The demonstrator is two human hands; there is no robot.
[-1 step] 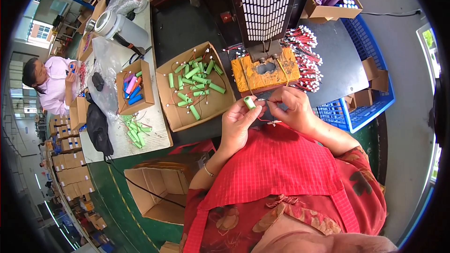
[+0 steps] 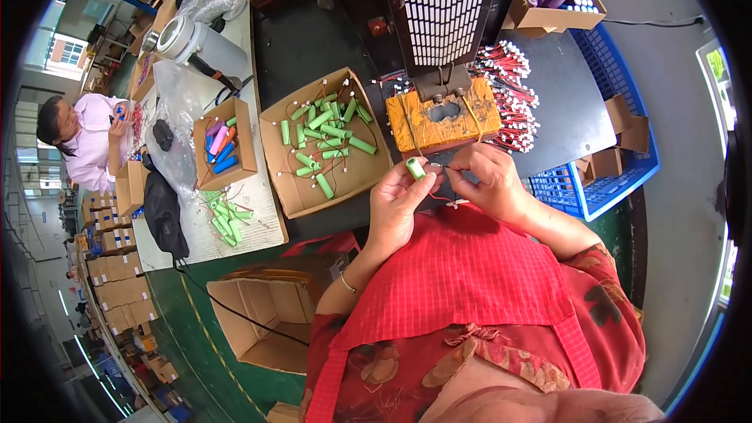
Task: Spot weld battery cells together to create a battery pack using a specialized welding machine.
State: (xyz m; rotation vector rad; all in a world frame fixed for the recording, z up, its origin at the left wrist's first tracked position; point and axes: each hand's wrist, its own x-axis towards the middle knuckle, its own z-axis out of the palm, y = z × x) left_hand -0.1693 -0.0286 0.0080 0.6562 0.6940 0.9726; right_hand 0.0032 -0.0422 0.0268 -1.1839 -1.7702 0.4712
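Between the thumb and fingers of my left hand (image 2: 395,205) is a green battery cell (image 2: 415,168), its pale end tilted up. My right hand (image 2: 489,180) is closed beside it, pinching a thin lead wire (image 2: 444,166) near that end. A red wire hangs below the cell between my hands, with a small white plug near my apron. Just beyond my hands sits a yellow-taped block (image 2: 462,115) with a dark worn hollow, under the tips of a dark machine (image 2: 446,23) with a slotted white front.
Left of the block, a cardboard box (image 2: 274,158) holds wired green cells. Red-black wires with white plugs (image 2: 517,102) lie behind the block. A blue basket (image 2: 627,164) and a box of purple cells (image 2: 560,16) stand right. Another person (image 2: 90,137) works at far left.
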